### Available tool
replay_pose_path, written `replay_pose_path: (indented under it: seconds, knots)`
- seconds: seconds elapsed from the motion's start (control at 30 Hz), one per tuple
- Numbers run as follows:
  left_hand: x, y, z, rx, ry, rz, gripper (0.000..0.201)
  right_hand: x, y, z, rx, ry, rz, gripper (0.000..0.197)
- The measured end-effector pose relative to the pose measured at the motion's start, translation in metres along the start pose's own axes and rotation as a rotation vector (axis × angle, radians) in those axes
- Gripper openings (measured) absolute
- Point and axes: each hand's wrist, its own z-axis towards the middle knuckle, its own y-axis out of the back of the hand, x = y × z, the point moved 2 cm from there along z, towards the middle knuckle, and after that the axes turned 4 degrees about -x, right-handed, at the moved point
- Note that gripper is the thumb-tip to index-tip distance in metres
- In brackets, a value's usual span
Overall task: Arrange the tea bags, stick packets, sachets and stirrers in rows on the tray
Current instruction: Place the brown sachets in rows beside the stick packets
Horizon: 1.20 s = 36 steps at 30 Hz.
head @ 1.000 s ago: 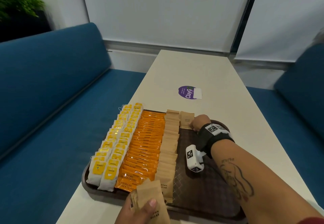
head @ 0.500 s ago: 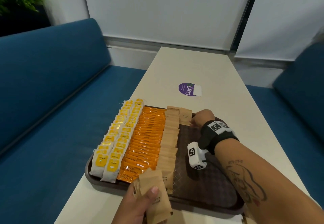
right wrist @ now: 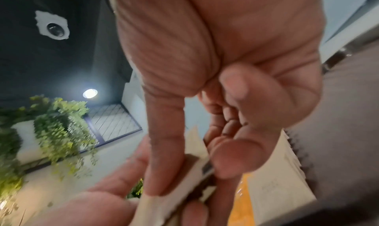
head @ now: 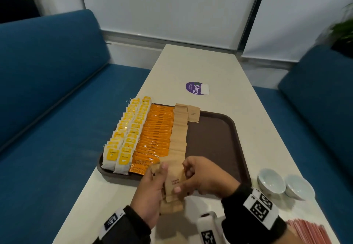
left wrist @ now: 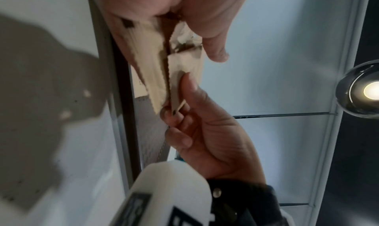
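Left hand (head: pixel 150 190): at 6 o'clock, over the near bench edge; fingers and thumb are curled round a stack of brown sugar sachets (head: pixel 172 203), held fanned, presumably so that single sachets can be drawn off.
Right hand (head: pixel 206 177): just right of the stack; the top sachet (head: pixel 174 181) is pinched between thumb and fingertips, a grip judged suited to peeling one sachet free for placing.
Pink packets (head: pixel 309 232): at 4 o'clock on the bench, off the tray, judged to be waiting their turn; their kind cannot be told.
White bowls (head: pixel 284 183): two are seen at 3 o'clock, beside the tray's near right corner.
Tray (head: pixel 215 138): brown, at centre of the bench; its right half is bare.
Tea bags (head: pixel 126 135): two overlapped rows along the tray's 9 o'clock edge, yellow labels up.
Orange stick packets (head: pixel 154 137): one shingled row right of the tea bags, laid crosswise.
Brown sachet row (head: pixel 179 129): one full row next to the orange packets, overlapped so the labels stay visible.
Lone sachet (head: pixel 193 114): at 12 o'clock on the tray, beside the row's far end; judged the start of a further row, to be filled from the held stack.
Sticker (head: pixel 196 88): purple, on the bench beyond the tray.
Stirrers: none can be identified with certainty.
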Motion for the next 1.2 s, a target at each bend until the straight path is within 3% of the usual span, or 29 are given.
replay_pose_path:
  seconds: [0.33,0.57,0.73,0.83,0.9,0.93,1.03,1.2]
  knots:
    - [0.0,0.007,-0.001,-0.141,0.106,-0.014,0.017,-0.012,0.009,-0.001,0.028,-0.06,0.258,0.025]
    - [-0.009,0.012,0.005,-0.177,0.131,-0.094,0.019,-0.006,0.032,0.011,0.063,-0.074,0.205,0.014]
    - [-0.014,0.018,0.011,-0.197,0.164,-0.08,0.018,-0.014,0.082,0.06,-0.314,-0.119,0.34,0.004]
    - [-0.011,0.018,0.013,-0.199,0.168,-0.081,0.019,-0.02,0.107,0.106,-0.472,-0.188,0.446,0.014]
    - [-0.009,0.018,0.014,-0.212,0.174,-0.07,0.016,-0.021,0.118,0.13,-0.539,-0.232,0.332,0.007]
    - [-0.009,0.019,0.016,-0.224,0.185,-0.067,0.014,-0.022,0.123,0.143,-0.555,-0.25,0.245,0.015]
    - [-0.009,0.023,0.018,-0.259,0.217,-0.057,0.014,-0.024,0.131,0.17,-0.511,-0.321,0.043,0.016]
    - [-0.006,0.033,0.024,-0.281,0.219,-0.02,0.01,-0.032,0.129,0.199,-0.457,-0.45,-0.067,0.015]
